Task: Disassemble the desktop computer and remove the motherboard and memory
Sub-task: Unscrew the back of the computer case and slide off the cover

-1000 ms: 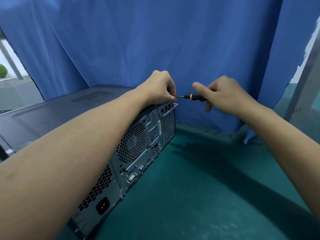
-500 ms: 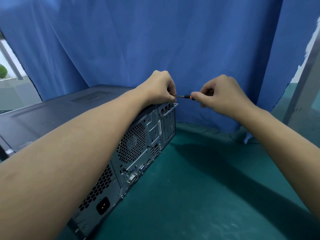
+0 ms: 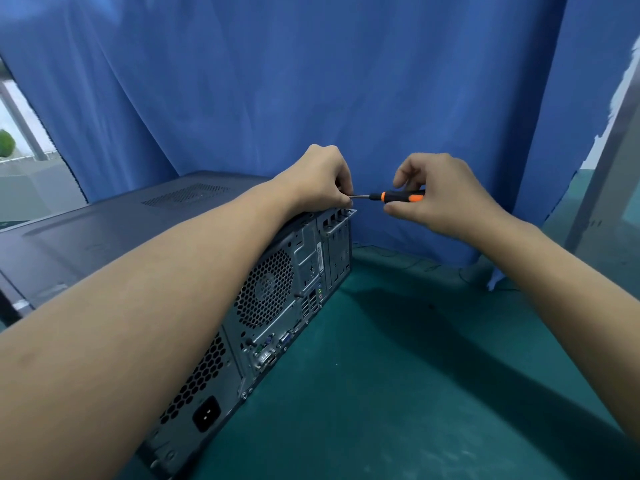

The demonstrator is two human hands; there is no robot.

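A dark desktop computer case (image 3: 104,237) lies on its side on the green mat, its grey rear panel (image 3: 277,306) with fan grille and ports facing me. My left hand (image 3: 318,178) rests curled on the top rear corner of the case, and its fingertips pinch the metal shaft of a screwdriver (image 3: 398,196) at the tip. My right hand (image 3: 440,192) holds the black and orange handle of that screwdriver between thumb and fingers, level with the case's top edge. The screw itself is hidden under my left fingers.
The green mat (image 3: 398,393) covers the table to the right of the case. A blue curtain (image 3: 311,81) hangs close behind. A grey metal post (image 3: 602,174) stands at the right edge.
My right hand has turned on the screwdriver handle, so more of the orange and black handle shows than half a second ago. My left hand and the case have stayed put.
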